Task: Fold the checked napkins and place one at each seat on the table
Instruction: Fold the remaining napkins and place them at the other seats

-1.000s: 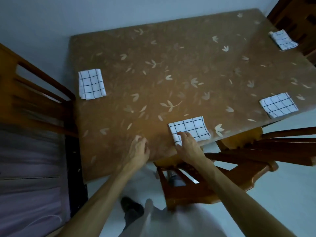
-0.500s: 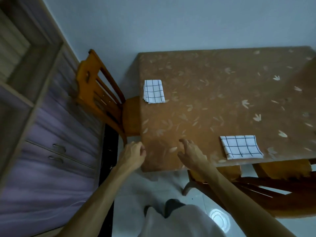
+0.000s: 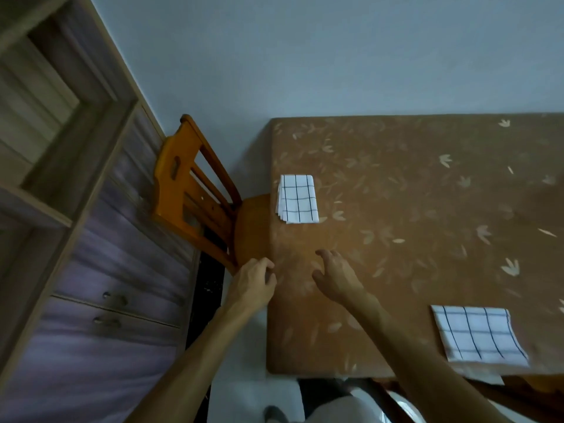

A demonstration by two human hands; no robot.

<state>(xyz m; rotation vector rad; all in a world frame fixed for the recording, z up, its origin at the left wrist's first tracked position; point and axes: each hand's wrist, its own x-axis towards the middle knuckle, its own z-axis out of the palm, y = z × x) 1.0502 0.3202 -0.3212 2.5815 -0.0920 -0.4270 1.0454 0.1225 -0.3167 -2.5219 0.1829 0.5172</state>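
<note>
1. Closest to me, two bare forearms reach up from the bottom edge, both hands empty.
2. The left hand [image 3: 254, 280] hangs at the table's left edge with its fingers curled loosely inward, gripping nothing.
3. The right hand [image 3: 337, 277] is over the table [image 3: 412, 239], fingers spread and slack, palm down; I cannot tell whether it touches the top.
4. I count two checked napkins in view. The near napkin [image 3: 477, 337] lies folded flat at the front edge, well to the right of the right hand.
5. Farther back, the far napkin [image 3: 297, 199] sits folded at the left edge, right in front of the one fully seen chair.
6. That orange wooden chair [image 3: 195, 190] is tucked against the table's left side, its seat under the edge.
7. A second chair's dark wood [image 3: 518, 389] peeks out below the front edge.
8. Left of everything, one wooden cabinet [image 3: 91, 285] with two drawer handles; behind, a plain pale wall [image 3: 335, 56].
</note>
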